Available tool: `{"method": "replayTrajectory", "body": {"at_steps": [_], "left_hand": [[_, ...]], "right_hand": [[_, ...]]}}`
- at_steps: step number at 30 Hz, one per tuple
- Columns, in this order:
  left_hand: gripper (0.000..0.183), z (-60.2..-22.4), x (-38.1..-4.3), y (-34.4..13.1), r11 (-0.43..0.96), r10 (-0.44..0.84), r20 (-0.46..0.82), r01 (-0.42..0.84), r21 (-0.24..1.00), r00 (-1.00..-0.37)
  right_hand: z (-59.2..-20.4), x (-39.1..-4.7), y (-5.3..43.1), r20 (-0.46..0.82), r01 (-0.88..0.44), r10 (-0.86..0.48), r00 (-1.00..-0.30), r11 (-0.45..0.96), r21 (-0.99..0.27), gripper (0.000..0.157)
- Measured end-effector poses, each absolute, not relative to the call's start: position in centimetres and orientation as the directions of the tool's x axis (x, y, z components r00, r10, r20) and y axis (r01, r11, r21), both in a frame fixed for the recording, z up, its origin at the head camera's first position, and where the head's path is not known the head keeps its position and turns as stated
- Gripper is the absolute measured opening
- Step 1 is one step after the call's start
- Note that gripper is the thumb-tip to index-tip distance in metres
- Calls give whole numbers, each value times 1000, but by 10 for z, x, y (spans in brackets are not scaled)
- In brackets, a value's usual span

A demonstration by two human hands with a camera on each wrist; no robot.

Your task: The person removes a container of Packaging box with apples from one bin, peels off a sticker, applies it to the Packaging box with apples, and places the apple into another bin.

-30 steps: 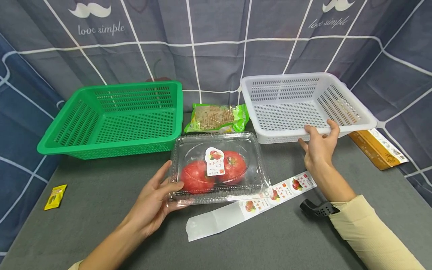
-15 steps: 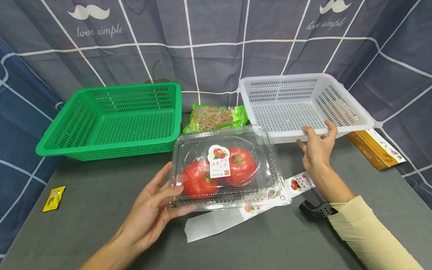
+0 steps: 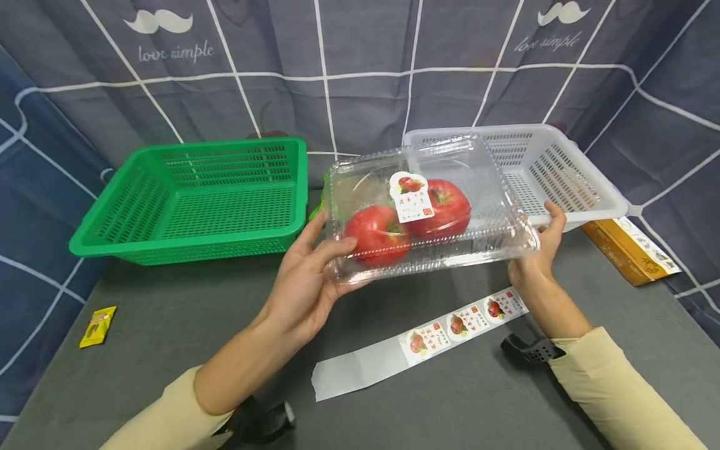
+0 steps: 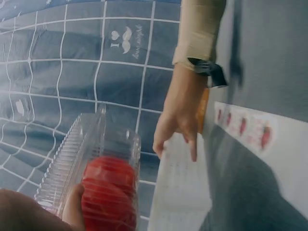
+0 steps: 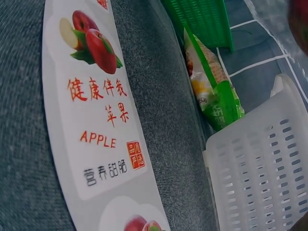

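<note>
My left hand (image 3: 304, 284) grips the left edge of a clear plastic clamshell box (image 3: 484, 181), thumb on top and fingers beneath. Inside lie two red apples (image 3: 378, 234), and an apple sticker (image 3: 413, 199) is on the lid. The box is held up and tilted, overlapping the front left of the white basket (image 3: 602, 194) in the head view. My right hand (image 3: 531, 256) holds that basket's front rim, partly hidden behind the box; the left wrist view shows its fingers (image 4: 192, 147) astride the basket wall (image 4: 180, 192). Below the box lies a strip of apple stickers (image 3: 365, 369).
A green basket (image 3: 191, 245) stands at the back left. Between the baskets is a green food packet (image 5: 219, 96), mostly hidden in the head view. A small yellow sachet (image 3: 98, 326) lies far left. A brown box (image 3: 630, 250) sits beside the white basket. Curtain hangs behind.
My left hand has carried the clamshell box up and to the right, from over the sticker strip to the white basket's front. The right hand stays at the basket rim.
</note>
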State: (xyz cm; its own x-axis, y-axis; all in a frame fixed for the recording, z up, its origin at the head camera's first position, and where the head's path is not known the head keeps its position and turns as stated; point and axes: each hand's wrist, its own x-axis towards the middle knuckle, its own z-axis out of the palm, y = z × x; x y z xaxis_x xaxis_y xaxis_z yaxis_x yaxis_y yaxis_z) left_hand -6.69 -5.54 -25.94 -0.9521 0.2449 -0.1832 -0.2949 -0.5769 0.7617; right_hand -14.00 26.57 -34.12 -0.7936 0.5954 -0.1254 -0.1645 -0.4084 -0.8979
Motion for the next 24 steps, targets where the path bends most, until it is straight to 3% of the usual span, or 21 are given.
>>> {"method": "replayTrajectory", "body": {"at_steps": [7,17,24], "left_hand": [[84,-248,-106,-7,-561,128,-200,-237,793,-971],[86,-236,-154,67,-646,101,-273,-272,713,-957],[85,-240,-178,107,-609,51,-323,-286,740,-945]], "right_hand": [[-338,-141,265,-138,-145,586,-798,-409,-901,54],[-338,-143,267,-177,-82,592,-786,-384,-920,68],[-338,-143,266,-166,-87,598,-784,-371,-925,70]]}}
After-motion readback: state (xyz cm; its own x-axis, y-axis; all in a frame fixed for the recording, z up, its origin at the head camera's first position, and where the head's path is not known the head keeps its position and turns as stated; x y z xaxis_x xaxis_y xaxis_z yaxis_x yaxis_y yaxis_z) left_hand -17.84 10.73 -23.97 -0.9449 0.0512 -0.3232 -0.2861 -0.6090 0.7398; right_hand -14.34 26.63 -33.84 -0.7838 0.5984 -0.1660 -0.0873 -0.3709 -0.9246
